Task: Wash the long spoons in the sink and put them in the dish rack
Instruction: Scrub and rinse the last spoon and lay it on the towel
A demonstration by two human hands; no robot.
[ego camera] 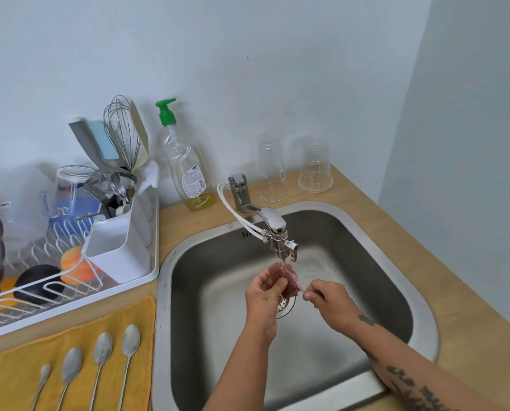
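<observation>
Wetting the pink scrubber (286,278) under the tap (273,225): left hand (262,292) fingers pinching it, right hand (326,301) pinching its edge. Best soaked through, then soaped before the spoons (101,351).

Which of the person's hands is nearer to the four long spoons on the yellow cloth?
Left. The left hand holds the pink scrubber over the sink's middle, closer to the spoons on the counter; the right hand is farther right, beyond the drain.
</observation>
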